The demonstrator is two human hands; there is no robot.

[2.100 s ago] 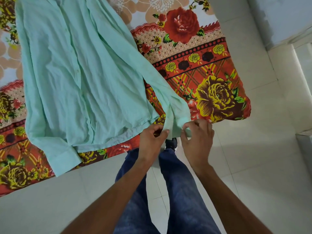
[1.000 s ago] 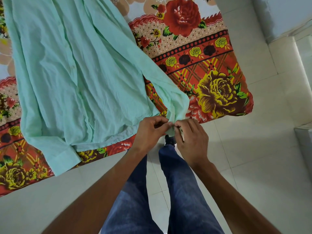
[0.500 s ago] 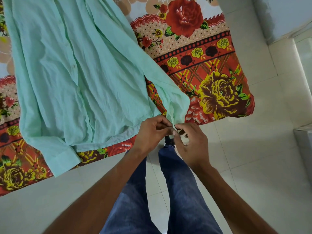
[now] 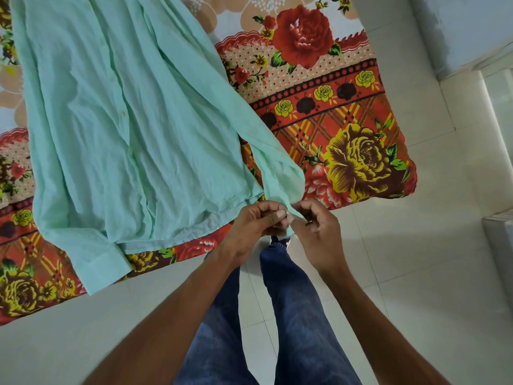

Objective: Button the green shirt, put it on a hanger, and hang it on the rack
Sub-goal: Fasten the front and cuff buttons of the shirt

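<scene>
Two hands on one cuff. My left hand (image 4: pixel 249 227) and right hand (image 4: pixel 320 232) both pinch the cuff (image 4: pixel 290 232) of the green shirt (image 4: pixel 125 120). My fingers (image 4: pixel 273 216) are curled and clamped on the fabric, tips of both hands nearly touching.

Button and hole are hidden under my fingertips. My guess: I'm doing the cuff button.

Placement:
- The shirt lies flat, front up, across the bed (image 4: pixel 361 112), hem along the near edge. The flat spread keeps the plackets lined up.
- The sleeve (image 4: pixel 263 145) runs diagonally towards the near edge, left of the near right corner. Its cuff is lifted just off that edge, above the floor (image 4: pixel 416 273), so I can get at both faces.
- The other cuff (image 4: pixel 102 262) lies at the near edge further left, untouched.

The front looks closed, but the buttons are too small to confirm.

Containers: none in view. Hanger and rack aren't in view either, so I'd say those steps aren't started.

Risk: thin fabric, so the button could slip back out.
</scene>
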